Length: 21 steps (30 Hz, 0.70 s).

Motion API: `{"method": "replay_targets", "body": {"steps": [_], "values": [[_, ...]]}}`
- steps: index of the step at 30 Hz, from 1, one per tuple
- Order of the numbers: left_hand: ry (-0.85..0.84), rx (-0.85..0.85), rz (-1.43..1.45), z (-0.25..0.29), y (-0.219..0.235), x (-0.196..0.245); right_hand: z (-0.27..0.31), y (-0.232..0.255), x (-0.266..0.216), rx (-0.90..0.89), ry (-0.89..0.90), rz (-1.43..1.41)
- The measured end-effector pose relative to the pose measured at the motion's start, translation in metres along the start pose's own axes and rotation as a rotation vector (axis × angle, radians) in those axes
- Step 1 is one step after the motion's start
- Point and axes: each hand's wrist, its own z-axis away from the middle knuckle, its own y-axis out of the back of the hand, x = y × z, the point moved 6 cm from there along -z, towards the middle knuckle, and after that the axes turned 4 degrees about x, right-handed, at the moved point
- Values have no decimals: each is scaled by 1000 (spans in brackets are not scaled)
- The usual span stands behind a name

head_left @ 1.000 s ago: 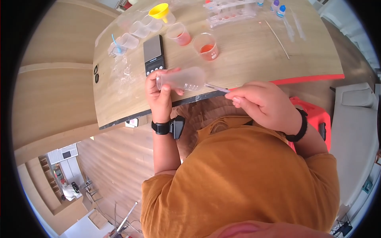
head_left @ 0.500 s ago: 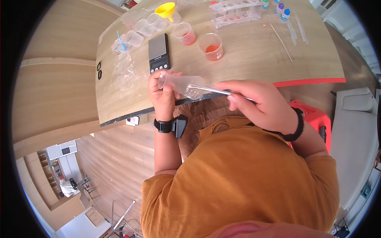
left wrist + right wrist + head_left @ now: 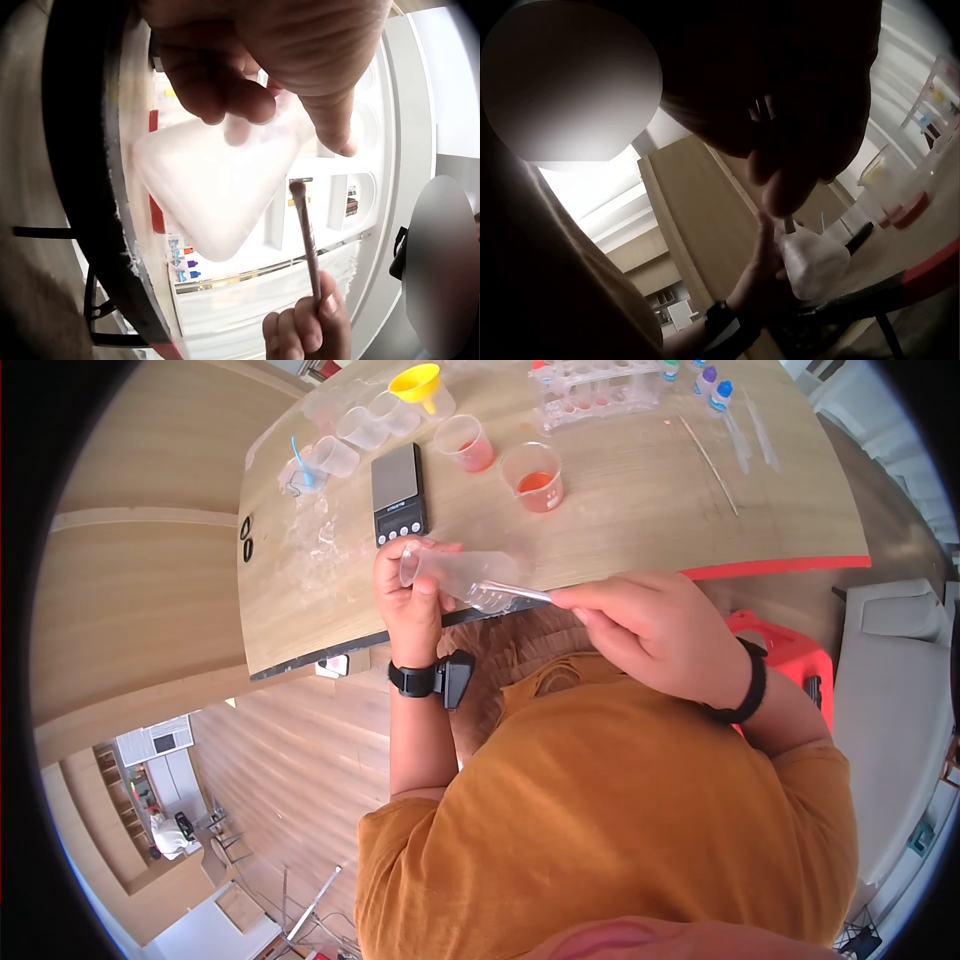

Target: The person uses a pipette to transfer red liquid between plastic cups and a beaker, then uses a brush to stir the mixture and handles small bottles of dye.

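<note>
Tilted on its side, a translucent conical flask (image 3: 468, 575) is held near its neck by the left hand (image 3: 412, 600), above the table's front edge. In the left wrist view the flask (image 3: 221, 176) looks cloudy white, with the left fingers curled about its neck. The right hand (image 3: 670, 640) pinches a thin metal rod (image 3: 522, 593), whose far end overlaps the flask's base in the head view. In the left wrist view the rod (image 3: 307, 240) has a small rounded tip beside the flask. Whether the tip touches the flask, I cannot tell.
A black scale (image 3: 399, 495) lies behind the left hand. Two cups with red liquid, a beaker (image 3: 533, 478) and a smaller cup (image 3: 465, 444), stand behind the flask. Farther back are a yellow funnel (image 3: 416, 384), a tube rack (image 3: 598, 392), small bottles and a thin stick (image 3: 708, 465).
Over the last second the rod has shifted left from beside the flask's base to overlap it, and the flask has moved slightly right. The right hand's fingers have moved along the rod.
</note>
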Motion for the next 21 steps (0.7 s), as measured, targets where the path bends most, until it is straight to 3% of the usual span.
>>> {"method": "replay_targets", "body": {"steps": [4,10,12,13,15,21], "values": [[-37,-1,-80,0,-2,3,-18,-10,-3,105,80,-5],[-9,-6,-5,1,1,-1,0,4,1,-77,61,85],[-7,-8,-12,0,0,-1,6,9,4,-156,-41,12],[-6,-17,-9,1,-2,0,4,7,4,-150,-46,16],[-19,-3,-126,1,-3,3,-11,7,2,36,29,6],[-11,-8,-100,2,-1,1,-20,-9,12,35,31,-74]]}}
